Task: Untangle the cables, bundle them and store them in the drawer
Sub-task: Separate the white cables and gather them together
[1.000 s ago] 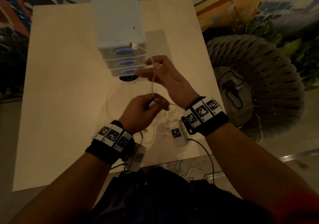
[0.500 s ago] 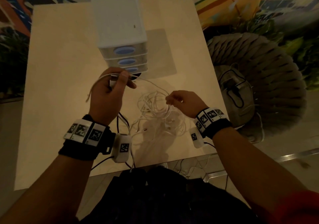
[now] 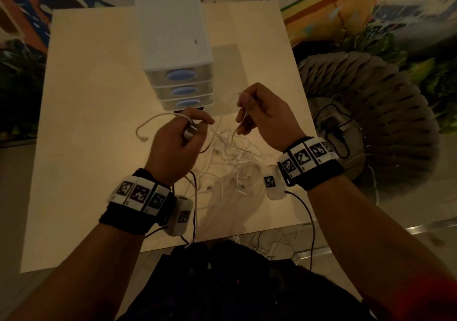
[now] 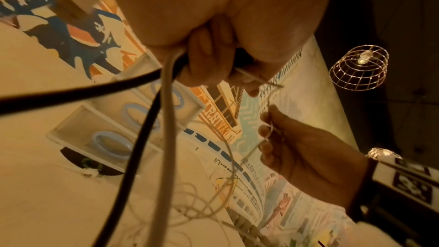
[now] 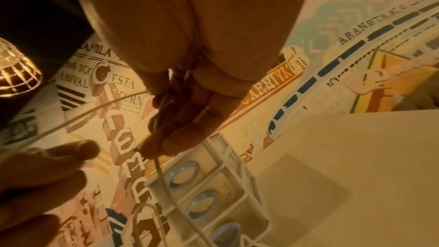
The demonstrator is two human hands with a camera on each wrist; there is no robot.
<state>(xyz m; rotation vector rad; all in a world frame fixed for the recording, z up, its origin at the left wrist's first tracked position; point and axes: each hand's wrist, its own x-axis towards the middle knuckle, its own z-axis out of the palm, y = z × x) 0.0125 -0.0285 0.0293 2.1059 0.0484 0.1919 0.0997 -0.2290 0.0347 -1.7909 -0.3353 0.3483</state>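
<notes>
A tangle of thin white cables lies on the pale table in front of a small white drawer unit whose three drawers with blue oval handles are closed. My left hand is raised over the tangle and grips a white cable together with a plug; its free end loops out to the left. In the left wrist view a black cable and a grey one also run from that fist. My right hand pinches a thin white strand that drops to the pile.
A grey ribbed pouf with a black cable on it stands right of the table. A painted mural wall runs behind. A wire-cage lamp hangs overhead. Black sensor leads run from both wristbands toward my lap.
My right hand has risen from the pile, lifting a thin strand up toward the drawers. My left hand has stayed near the unit's front, still gripping its cable.
</notes>
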